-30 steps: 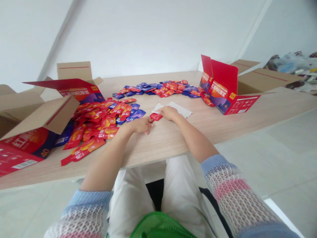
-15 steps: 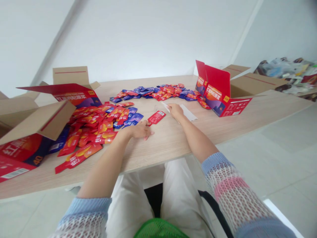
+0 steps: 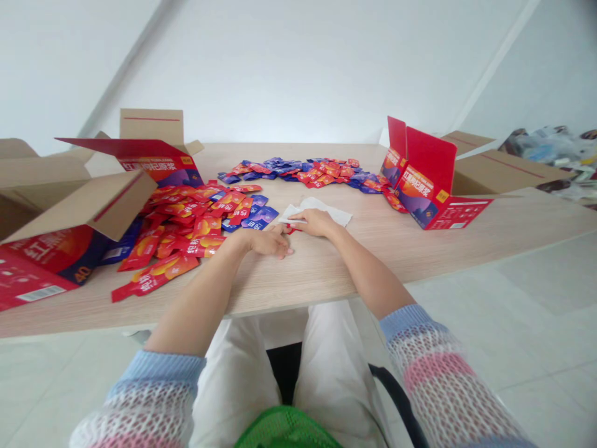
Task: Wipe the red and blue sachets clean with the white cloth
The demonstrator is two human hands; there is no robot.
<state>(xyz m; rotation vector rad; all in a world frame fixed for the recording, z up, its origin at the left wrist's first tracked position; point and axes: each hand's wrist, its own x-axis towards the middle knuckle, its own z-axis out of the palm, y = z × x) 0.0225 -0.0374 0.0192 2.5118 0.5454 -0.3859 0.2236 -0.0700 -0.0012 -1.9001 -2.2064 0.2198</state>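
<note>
As seen on the surface [image 3: 373,261]: left hand [image 3: 263,242] and right hand [image 3: 316,223] close together, neither visibly clamped — red sachet [image 3: 291,229] mostly under right fingers [image 3: 298,218], beside tissue [image 3: 326,210]. Probably light, soft, slick — best pinched at its flat edge.

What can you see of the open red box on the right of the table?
The open carton stands on the wooden table, a corner toward the person. Its printed sides are red, orange and purple, with Chinese lettering. Red flaps stand up; plain brown cardboard flaps spread outward. Red sachets lie at its left corner.
</note>
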